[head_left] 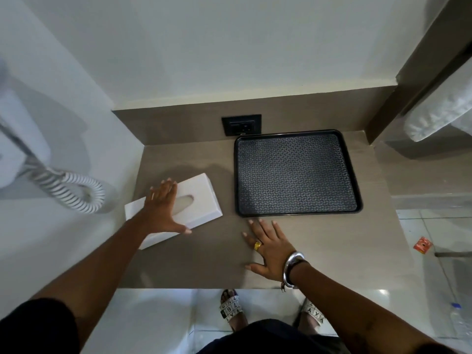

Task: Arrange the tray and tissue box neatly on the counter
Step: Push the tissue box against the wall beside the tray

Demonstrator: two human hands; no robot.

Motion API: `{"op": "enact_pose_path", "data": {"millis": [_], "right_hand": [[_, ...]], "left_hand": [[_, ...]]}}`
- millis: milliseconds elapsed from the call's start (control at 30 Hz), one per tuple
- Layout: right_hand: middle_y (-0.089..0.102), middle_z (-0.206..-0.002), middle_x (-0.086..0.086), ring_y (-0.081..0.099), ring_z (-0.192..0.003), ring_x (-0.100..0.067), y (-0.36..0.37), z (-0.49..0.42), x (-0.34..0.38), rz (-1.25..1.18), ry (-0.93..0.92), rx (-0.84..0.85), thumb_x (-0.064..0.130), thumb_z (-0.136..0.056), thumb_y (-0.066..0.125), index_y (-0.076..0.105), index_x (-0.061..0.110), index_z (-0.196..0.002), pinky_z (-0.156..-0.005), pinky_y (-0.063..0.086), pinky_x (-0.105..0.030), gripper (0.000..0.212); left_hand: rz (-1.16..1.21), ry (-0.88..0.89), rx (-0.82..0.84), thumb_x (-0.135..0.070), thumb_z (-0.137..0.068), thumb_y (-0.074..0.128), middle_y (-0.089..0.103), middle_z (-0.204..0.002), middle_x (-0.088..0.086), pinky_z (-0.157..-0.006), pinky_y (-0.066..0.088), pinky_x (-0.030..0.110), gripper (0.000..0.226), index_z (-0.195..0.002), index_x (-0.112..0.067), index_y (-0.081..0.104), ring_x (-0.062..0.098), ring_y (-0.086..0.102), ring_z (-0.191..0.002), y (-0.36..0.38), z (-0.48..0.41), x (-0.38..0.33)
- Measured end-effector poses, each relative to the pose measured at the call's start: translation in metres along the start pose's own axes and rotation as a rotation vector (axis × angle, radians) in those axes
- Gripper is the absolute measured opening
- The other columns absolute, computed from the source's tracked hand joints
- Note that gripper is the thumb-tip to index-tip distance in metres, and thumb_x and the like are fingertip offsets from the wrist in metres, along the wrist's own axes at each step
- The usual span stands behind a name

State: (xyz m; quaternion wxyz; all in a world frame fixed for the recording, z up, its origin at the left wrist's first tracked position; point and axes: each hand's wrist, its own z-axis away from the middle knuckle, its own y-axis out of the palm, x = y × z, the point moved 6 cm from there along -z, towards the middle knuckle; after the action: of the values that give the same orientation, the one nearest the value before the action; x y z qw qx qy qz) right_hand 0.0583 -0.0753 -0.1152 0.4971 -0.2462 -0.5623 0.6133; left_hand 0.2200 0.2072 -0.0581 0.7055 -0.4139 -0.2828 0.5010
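A black rectangular tray (355,175) with a patterned mat inside lies at the back right of the brown counter (204,264), near the wall. A white tissue box (201,198) lies at an angle on the left of the counter, its oval slot facing up. My left hand (163,208) lies flat on top of the box with fingers spread, thumb at the box's near edge. My right hand (268,249) rests flat on the bare counter just in front of the tray's near left corner, fingers apart, holding nothing.
A black wall socket (241,124) sits in the back panel behind the tray. A white wall-mounted device with a coiled cord (76,190) hangs at the left. Folded white towels (439,116) lie at the right. A plastic bottle (459,323) and an orange wrapper (422,245) lie on the floor.
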Motion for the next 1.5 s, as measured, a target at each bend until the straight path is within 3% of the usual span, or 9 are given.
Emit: {"op": "enact_pose_path", "data": {"millis": [133, 200, 300, 400, 733, 1000, 1233, 1367, 1500], "right_hand": [[0.023, -0.161, -0.013, 0.021, -0.146, -0.04, 0.005, -0.007, 0.008, 0.046, 0.045, 0.007, 0.079, -0.081, 0.04, 0.033, 0.025, -0.151, -0.114, 0.018, -0.066, 0.089], [0.022, -0.162, -0.012, 0.019, -0.147, -0.039, 0.006, -0.007, 0.008, 0.061, 0.05, 0.008, 0.08, -0.081, 0.038, 0.032, 0.025, -0.152, -0.115, 0.016, -0.065, 0.09], [0.021, -0.162, -0.011, 0.017, -0.147, -0.039, 0.006, -0.008, 0.007, 0.082, 0.058, 0.015, 0.079, -0.081, 0.038, 0.03, 0.026, -0.152, -0.116, 0.014, -0.064, 0.089], [0.023, -0.162, -0.01, 0.02, -0.147, -0.039, 0.005, -0.009, 0.008, 0.073, 0.062, 0.018, 0.078, -0.081, 0.039, 0.03, 0.027, -0.152, -0.115, 0.014, -0.063, 0.088], [0.03, -0.159, -0.01, 0.029, -0.144, -0.039, 0.003, -0.012, 0.007, 0.053, 0.056, -0.016, 0.072, -0.08, 0.046, 0.036, 0.027, -0.15, -0.112, 0.012, -0.059, 0.083], [0.023, -0.162, -0.008, 0.023, -0.146, -0.037, 0.008, -0.013, 0.005, 0.058, 0.07, 0.008, 0.073, -0.083, 0.042, 0.029, 0.029, -0.151, -0.114, 0.008, -0.059, 0.082], [0.019, -0.163, -0.007, 0.019, -0.147, -0.037, 0.008, -0.013, 0.004, 0.062, 0.073, 0.024, 0.071, -0.085, 0.04, 0.027, 0.03, -0.152, -0.114, 0.008, -0.059, 0.081], [0.022, -0.162, -0.007, 0.022, -0.147, -0.037, 0.009, -0.013, 0.004, 0.063, 0.078, 0.035, 0.071, -0.084, 0.042, 0.029, 0.03, -0.152, -0.114, 0.009, -0.058, 0.08], [0.023, -0.162, -0.008, 0.023, -0.146, -0.037, 0.011, -0.014, 0.002, 0.063, 0.082, 0.039, 0.071, -0.083, 0.043, 0.03, 0.03, -0.151, -0.114, 0.01, -0.058, 0.08]], "left_hand": [[-0.044, -0.025, 0.096, -0.087, -0.043, 0.07, -0.024, -0.163, 0.011, -0.122, -0.01, 0.054, 0.161, -0.15, -0.014, -0.025, 0.031, -0.021, -0.15, 0.012, 0.003, 0.036], [-0.055, -0.009, 0.1, -0.082, -0.043, 0.075, -0.013, -0.164, 0.012, -0.123, -0.002, 0.053, 0.16, -0.151, -0.015, -0.024, 0.035, -0.008, -0.151, 0.011, -0.001, 0.036], [-0.024, -0.004, 0.017, -0.072, -0.046, 0.08, 0.009, -0.16, 0.014, -0.121, 0.015, 0.049, 0.153, -0.153, -0.016, -0.013, 0.036, 0.013, -0.146, 0.007, 0.001, 0.034], [0.09, -0.038, -0.05, -0.066, -0.046, 0.083, 0.016, -0.157, 0.013, -0.12, 0.018, 0.049, 0.149, -0.154, -0.021, -0.009, 0.035, 0.017, -0.144, 0.008, 0.007, 0.033], [0.458, -0.506, -0.426, -0.06, -0.049, 0.089, 0.029, -0.148, 0.024, -0.115, 0.02, 0.058, 0.135, -0.151, -0.019, 0.012, 0.043, 0.027, -0.137, -0.018, -0.013, 0.057], [0.511, -0.807, -0.481, -0.066, -0.042, 0.085, 0.033, -0.144, 0.032, -0.112, 0.023, 0.06, 0.135, -0.147, -0.014, 0.02, 0.048, 0.032, -0.132, -0.022, -0.038, 0.084], [0.532, -0.762, -0.472, -0.072, -0.058, 0.077, 0.026, -0.152, 0.031, -0.116, 0.018, 0.062, 0.128, -0.151, -0.009, 0.017, 0.048, 0.023, -0.141, -0.009, -0.037, 0.08], [0.377, -0.497, -0.599, -0.07, -0.077, 0.061, 0.016, -0.16, 0.027, -0.12, 0.01, 0.061, 0.106, -0.152, -0.005, 0.022, 0.042, 0.012, -0.149, -0.011, -0.014, 0.047], [0.22, -0.301, -0.596, -0.077, -0.078, 0.043, 0.01, -0.163, 0.022, -0.122, 0.006, 0.051, 0.105, -0.155, -0.01, 0.018, 0.037, 0.009, -0.151, 0.012, 0.024, 0.019]]}}
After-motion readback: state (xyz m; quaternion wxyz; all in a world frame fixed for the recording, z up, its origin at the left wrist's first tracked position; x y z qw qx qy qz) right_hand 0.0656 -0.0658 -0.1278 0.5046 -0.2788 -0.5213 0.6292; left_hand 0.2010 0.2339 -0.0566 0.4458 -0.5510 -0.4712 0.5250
